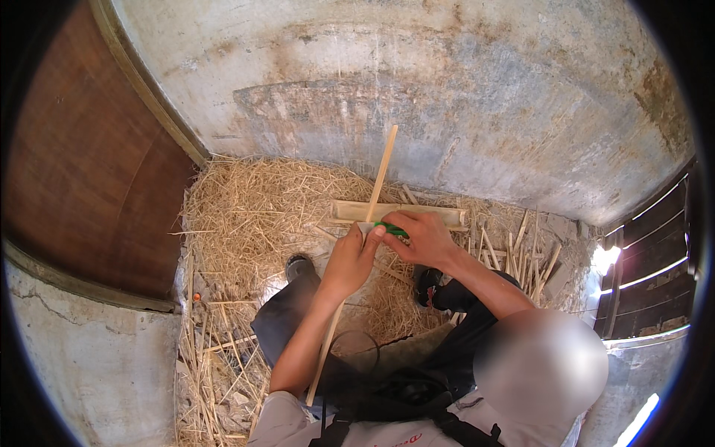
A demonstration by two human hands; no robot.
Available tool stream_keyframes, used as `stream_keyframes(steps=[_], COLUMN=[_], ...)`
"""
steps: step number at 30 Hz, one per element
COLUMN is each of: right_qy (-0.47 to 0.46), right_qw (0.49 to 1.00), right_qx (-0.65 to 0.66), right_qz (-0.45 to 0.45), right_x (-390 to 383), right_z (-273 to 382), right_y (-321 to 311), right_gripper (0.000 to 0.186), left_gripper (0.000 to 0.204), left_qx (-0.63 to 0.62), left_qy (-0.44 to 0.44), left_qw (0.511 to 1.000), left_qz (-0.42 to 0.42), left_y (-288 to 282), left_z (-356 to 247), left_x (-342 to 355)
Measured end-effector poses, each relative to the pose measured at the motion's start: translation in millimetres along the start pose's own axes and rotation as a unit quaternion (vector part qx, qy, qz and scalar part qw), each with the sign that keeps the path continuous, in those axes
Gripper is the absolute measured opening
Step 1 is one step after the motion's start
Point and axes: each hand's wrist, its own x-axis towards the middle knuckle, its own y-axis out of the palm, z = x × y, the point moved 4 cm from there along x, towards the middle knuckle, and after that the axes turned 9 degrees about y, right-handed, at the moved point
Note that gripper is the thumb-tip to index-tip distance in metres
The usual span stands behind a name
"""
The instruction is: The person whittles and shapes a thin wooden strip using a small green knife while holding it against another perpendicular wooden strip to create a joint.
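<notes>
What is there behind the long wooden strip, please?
Behind the strip, the wall shows near the top, and a bamboo piece lower down. What is behind the strip's middle cannot be seen; the left hand covers it.

A stained, weathered wall (477, 97) rises behind loose straw (238, 190) heaped along its foot. At left, a smooth brown wooden panel (104, 164) sits within a timber frame (147, 71); at right, daylight (605, 259) shows between dark wooden slats (655, 257).
</notes>
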Motion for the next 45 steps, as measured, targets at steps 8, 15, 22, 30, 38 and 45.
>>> stream_keyframes(steps=[8,15,22,30,38,45], right_qy=[0.006,0.023,0.026,0.029,0.025,0.026], right_qw=[1.0,1.0,1.0,0.999,1.0,0.999], right_qx=[0.013,0.0,-0.015,-0.008,-0.013,-0.019], right_qz=[-0.027,-0.021,-0.01,-0.013,-0.009,-0.008], right_x=[5.2,6.8,9.6,10.3,12.9,13.1], right_z=[-7.8,-8.7,-3.7,-6.4,-4.5,-5.6], right_y=[-8.0,-12.8,-18.6,-19.4,-21.4,-19.9], right_gripper=[0.022,0.026,0.026,0.028,0.028,0.029], left_gripper=[0.049,0.043,0.044,0.043,0.042,0.038], left_qx=[0.027,0.044,0.061,0.078,0.071,0.062], left_qy=[0.016,0.029,0.029,0.02,0.009,-0.009], left_qw=[0.999,0.998,0.997,0.997,0.997,0.998], left_qz=[-0.007,-0.021,-0.029,-0.022,-0.015,-0.007], left_y=[1.5,2.4,2.8,2.4,-0.6,-3.3], left_z=[-7.2,-6.5,-5.8,-4.2,-8.6,-13.9], left_x=[-1.0,-2.4,-2.9,-5.1,-9.0,-10.4])
